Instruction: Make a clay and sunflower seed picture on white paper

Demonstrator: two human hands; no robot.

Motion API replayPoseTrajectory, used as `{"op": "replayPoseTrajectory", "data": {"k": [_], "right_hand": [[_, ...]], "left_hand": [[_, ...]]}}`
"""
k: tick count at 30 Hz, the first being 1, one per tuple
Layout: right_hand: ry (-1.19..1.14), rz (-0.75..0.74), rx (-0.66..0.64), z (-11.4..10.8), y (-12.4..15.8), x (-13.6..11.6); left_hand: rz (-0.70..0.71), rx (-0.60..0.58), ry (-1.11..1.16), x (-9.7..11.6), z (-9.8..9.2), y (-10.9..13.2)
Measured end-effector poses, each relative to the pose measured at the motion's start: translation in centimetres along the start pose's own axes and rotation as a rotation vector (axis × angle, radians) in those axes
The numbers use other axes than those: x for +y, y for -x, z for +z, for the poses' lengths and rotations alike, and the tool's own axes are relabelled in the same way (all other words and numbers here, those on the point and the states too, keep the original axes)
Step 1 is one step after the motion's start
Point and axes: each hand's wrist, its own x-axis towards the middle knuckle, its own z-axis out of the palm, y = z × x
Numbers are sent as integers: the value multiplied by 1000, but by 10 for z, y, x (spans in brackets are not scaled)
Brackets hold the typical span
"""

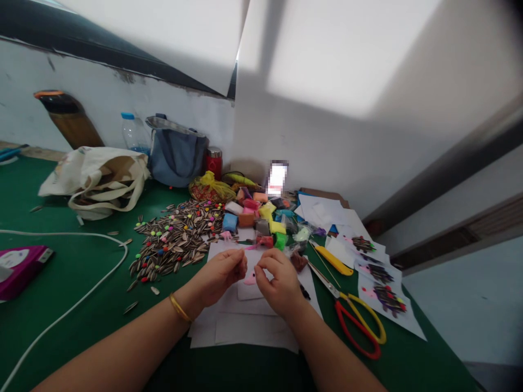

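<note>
Both my hands hover over a stack of white paper sheets (245, 321) on the green table (81, 283). My left hand (218, 275), with a gold bangle on the wrist, has its fingers curled and pinched together. My right hand (278, 280) is also curled, its fingertips close to those of the left. Between and below them lies a small pink clay shape (250, 280) on the paper. What the fingertips pinch is too small to make out.
A pile of sunflower seeds with coloured clay beads (175, 242) lies left of the paper. Packets of coloured clay (255, 215) sit behind. Red-and-yellow scissors (355, 318), a yellow knife (333, 260) and finished paper crafts (384, 291) lie right. A white cable (81, 296), bags (98, 177) and bottles are left.
</note>
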Motion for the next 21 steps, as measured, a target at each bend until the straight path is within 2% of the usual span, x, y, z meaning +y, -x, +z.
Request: {"op": "replayPoseTrajectory", "data": {"k": [9, 14, 21], "right_hand": [[-42, -64, 52, 2, 2, -2], [-24, -42, 130, 3, 2, -2], [-34, -56, 94, 5, 2, -2]], "left_hand": [[7, 9, -51, -1, 2, 0], [2, 16, -79, -2, 3, 1], [-56, 92, -74, -3, 6, 1]]}}
